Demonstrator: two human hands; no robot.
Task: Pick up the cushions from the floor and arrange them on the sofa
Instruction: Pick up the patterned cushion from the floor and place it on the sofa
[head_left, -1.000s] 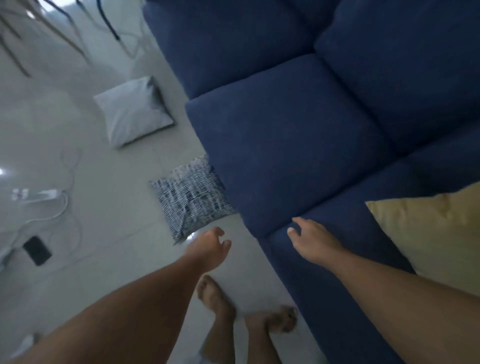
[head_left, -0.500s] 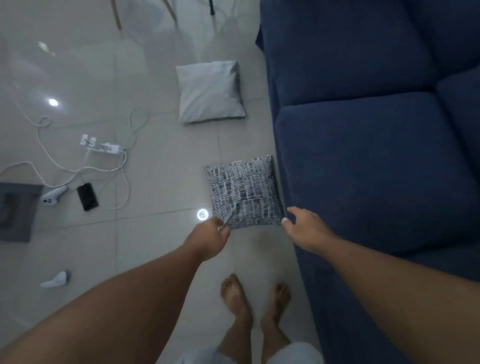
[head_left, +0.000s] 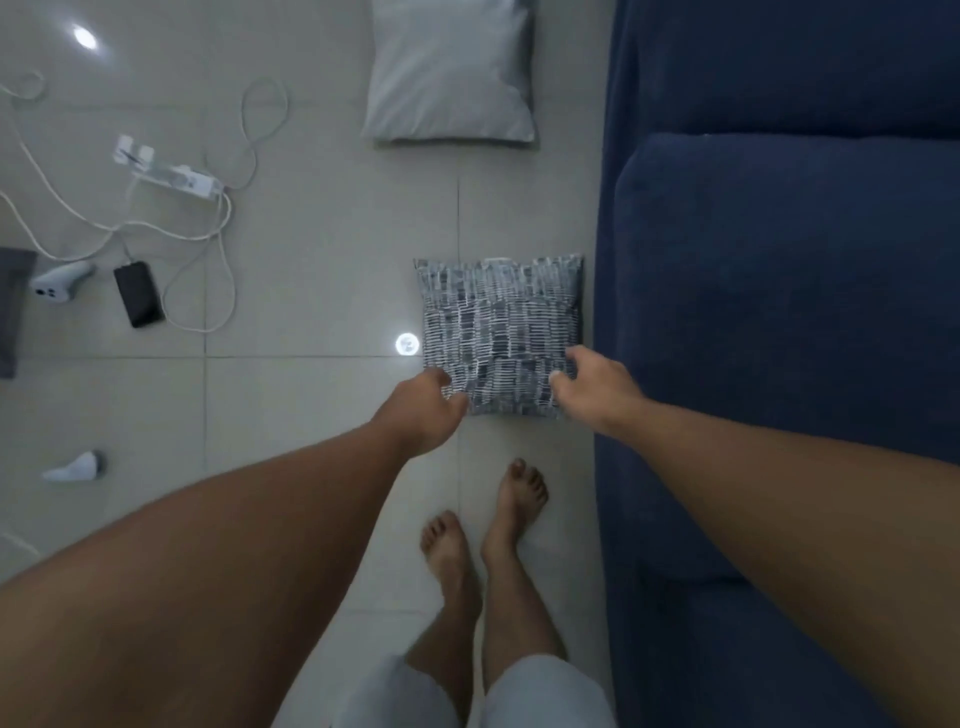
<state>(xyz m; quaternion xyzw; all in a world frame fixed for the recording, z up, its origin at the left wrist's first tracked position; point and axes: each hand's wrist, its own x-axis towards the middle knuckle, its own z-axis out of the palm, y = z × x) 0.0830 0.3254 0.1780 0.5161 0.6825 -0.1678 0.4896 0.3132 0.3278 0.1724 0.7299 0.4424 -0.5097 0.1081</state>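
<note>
Two cushions lie on the tiled floor (head_left: 322, 291). The patterned cushion (head_left: 501, 332) rests at centre, its 3 o'clock edge touching the sofa (head_left: 779, 312) base. The grey cushion (head_left: 449, 73) lies at 12 o'clock, well apart. The left hand (head_left: 423, 410) is at the near-left corner, fingers curled; contact cannot be confirmed. The right hand (head_left: 597, 387) is spread over the near-right corner. Open floor extends at 9 o'clock up to one power strip (head_left: 166, 174), one phone (head_left: 139, 293) and cables.
</note>
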